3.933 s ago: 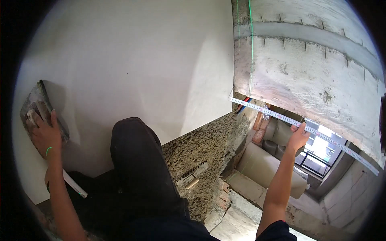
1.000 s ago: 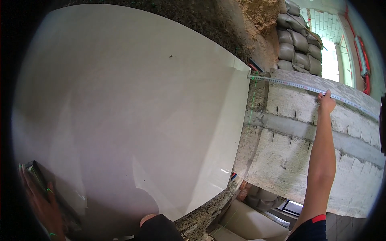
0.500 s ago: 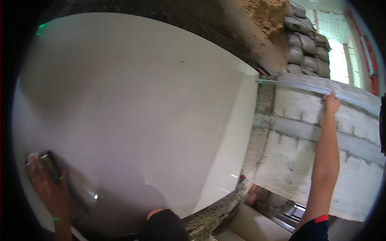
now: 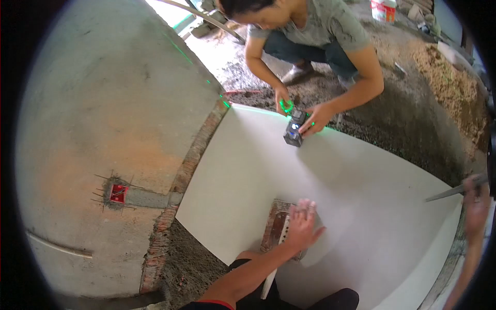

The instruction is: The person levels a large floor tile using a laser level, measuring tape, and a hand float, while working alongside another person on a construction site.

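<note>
A large white tile [image 4: 372, 222] lies before me. On its near part rests a flat brown rectangular tool [image 4: 272, 227], with a pale strip full of holes and a long pale handle. My left hand [image 4: 304, 227] lies over the tool's right side, fingers stretched and thumb apart. At the far right, my right hand [image 4: 474, 201] is closed around a grey bar [image 4: 447, 194]. The bar's narrowing tip reaches over the tile's right corner; its other end leaves the view. A dark laser level [image 4: 294, 129] stands on the tile's far edge, held by a co-worker's hands [image 4: 316, 119].
The co-worker [image 4: 330, 31] squats beyond the tile. Leftward stands a grey wall [image 4: 103, 93] with a red electrical box [image 4: 118, 194] and a rough brick edge [image 4: 194, 152]. Wet mortar [image 4: 191, 258] shows beside the tile. Sand [image 4: 439, 82] and a bucket [image 4: 383, 10] are behind.
My view has swung left, bringing the wall, co-worker and laser level into sight. My right hand was outstretched at a long metal strip beyond the tile; now it grips a grey bar.
</note>
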The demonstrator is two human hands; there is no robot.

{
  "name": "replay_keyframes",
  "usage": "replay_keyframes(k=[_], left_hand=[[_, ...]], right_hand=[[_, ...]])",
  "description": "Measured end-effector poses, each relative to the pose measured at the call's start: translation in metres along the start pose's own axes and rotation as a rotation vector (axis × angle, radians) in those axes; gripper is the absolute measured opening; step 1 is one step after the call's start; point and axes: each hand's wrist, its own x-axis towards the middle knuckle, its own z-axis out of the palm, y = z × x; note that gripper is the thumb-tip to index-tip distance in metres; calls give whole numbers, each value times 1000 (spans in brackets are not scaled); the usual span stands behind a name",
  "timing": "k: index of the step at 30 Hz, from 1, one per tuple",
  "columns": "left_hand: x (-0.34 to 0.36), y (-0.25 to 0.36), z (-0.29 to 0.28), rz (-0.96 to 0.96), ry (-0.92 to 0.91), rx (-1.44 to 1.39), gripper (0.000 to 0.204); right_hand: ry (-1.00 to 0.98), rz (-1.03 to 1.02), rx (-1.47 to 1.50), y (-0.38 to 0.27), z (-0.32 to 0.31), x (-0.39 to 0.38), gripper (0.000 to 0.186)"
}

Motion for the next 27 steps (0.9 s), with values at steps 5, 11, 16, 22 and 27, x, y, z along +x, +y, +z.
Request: replay_keyframes(k=[5, 11, 16, 22, 27], left_hand=[[-18, 45, -117, 54, -292, -1028, 87], [-109, -16, -98, 169, 75, -803, 25], [-172, -75, -168, -280, 144, -1147, 12], [-201, -149, -230, -415, 570, -1093, 16], [-195, -217, -257, -471, 630, -747, 22]], right_hand=[[-414, -566, -39, -167, 91, -20, 6], [-659, -704, 101, -273, 124, -98, 16], [-515, -84, 547, -258, 118, -154, 28], [-428, 656, 194, -99, 186, -305, 48], [-499, 709, 64, -105, 244, -327, 61]])
